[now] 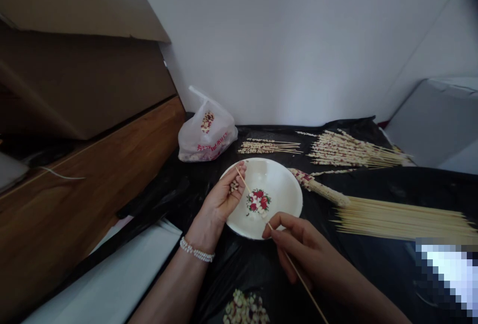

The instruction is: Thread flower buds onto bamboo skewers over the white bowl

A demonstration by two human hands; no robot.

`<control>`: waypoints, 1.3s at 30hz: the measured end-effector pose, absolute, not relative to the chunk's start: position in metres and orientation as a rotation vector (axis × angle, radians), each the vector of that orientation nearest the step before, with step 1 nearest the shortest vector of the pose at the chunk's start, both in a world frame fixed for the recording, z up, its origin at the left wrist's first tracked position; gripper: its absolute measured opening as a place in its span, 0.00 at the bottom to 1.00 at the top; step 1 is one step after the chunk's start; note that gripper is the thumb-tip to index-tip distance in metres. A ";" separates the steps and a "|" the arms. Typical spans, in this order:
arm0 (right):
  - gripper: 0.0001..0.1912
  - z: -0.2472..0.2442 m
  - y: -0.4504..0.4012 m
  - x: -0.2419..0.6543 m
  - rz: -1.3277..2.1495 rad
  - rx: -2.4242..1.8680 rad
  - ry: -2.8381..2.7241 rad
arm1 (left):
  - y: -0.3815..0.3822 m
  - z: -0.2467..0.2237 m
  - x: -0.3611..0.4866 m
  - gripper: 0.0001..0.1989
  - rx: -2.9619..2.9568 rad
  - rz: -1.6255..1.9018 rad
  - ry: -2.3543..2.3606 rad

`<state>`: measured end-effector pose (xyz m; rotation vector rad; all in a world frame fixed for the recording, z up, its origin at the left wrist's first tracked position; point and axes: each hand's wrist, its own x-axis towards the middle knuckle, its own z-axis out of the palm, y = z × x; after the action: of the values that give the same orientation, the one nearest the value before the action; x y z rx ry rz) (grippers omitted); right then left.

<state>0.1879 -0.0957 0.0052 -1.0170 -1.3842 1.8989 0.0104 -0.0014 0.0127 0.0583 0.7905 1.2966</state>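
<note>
My right hand (295, 242) pinches a thin wooden skewer (298, 269) between thumb and fingertips. Several pale kernels, like corn, are threaded on the skewer over the bowl. Its upper tip points up to the fingertips of my left hand (220, 194). That hand is cupped palm-up over the bowl's left side, with small pale kernels (234, 186) lying in its curled fingers. Below both hands stands a white enamel bowl (278, 179) with a red flower print at its bottom. Loose pale and purplish kernels (245, 309) are heaped at the front edge of the view.
Behind the bowl lie threaded skewers (265, 146), with a larger pile (343, 150) further right. Bare skewers (399, 217) and a corn-like cob (324, 189) lie right of the bowl. A knotted plastic bag (207, 137) stands back left, near a cardboard box (85, 65).
</note>
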 end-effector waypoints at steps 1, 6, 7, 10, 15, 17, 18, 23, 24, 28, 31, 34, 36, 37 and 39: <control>0.15 0.005 -0.096 0.188 1.910 -1.009 -1.376 | -0.002 0.013 0.011 0.09 0.078 1.310 0.790; 0.14 0.002 -0.096 0.186 1.950 -0.966 -1.335 | -0.004 0.010 0.013 0.10 0.163 1.361 0.789; 0.14 0.002 -0.096 0.186 1.953 -0.968 -1.325 | -0.004 0.009 0.013 0.10 0.162 1.370 0.791; 0.15 0.001 -0.096 0.186 1.969 -0.979 -1.302 | -0.002 0.007 0.012 0.08 0.163 1.383 0.802; 0.15 0.001 -0.096 0.185 1.985 -0.963 -1.296 | -0.001 0.004 0.012 0.09 0.207 1.344 0.782; 0.15 0.000 -0.096 0.184 1.989 -0.976 -1.283 | -0.001 0.002 0.012 0.09 0.234 1.342 0.786; 0.15 0.000 -0.096 0.184 1.991 -0.983 -1.276 | -0.002 0.002 0.013 0.09 0.242 1.342 0.789; 0.15 -0.001 -0.095 0.183 2.016 -0.986 -1.240 | -0.002 0.001 0.013 0.08 0.260 1.341 0.797; 0.15 -0.002 -0.095 0.183 2.022 -0.985 -1.235 | -0.002 0.001 0.013 0.08 0.259 1.343 0.796; 0.14 -0.002 -0.095 0.182 2.060 -0.958 -1.184 | -0.003 0.001 0.014 0.08 0.260 1.364 0.795; 0.13 -0.004 -0.095 0.182 2.098 -0.917 -1.142 | -0.003 0.001 0.015 0.08 0.295 1.386 0.824; 0.12 -0.005 -0.097 0.182 2.123 -0.880 -1.092 | -0.003 0.000 0.015 0.08 0.315 1.410 0.855; 0.12 -0.006 -0.098 0.182 2.129 -0.871 -1.062 | -0.003 -0.001 0.016 0.08 0.320 1.420 0.869; 0.13 -0.006 -0.099 0.182 2.129 -0.871 -1.050 | -0.004 -0.001 0.016 0.08 0.325 1.421 0.873; 0.13 -0.005 -0.100 0.182 2.120 -0.879 -1.031 | -0.004 -0.002 0.017 0.08 0.342 1.422 0.881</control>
<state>0.1824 -0.1003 -0.0049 -0.8788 -1.0306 2.1200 0.0171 -0.0042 -0.0018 0.3420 0.8805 1.4223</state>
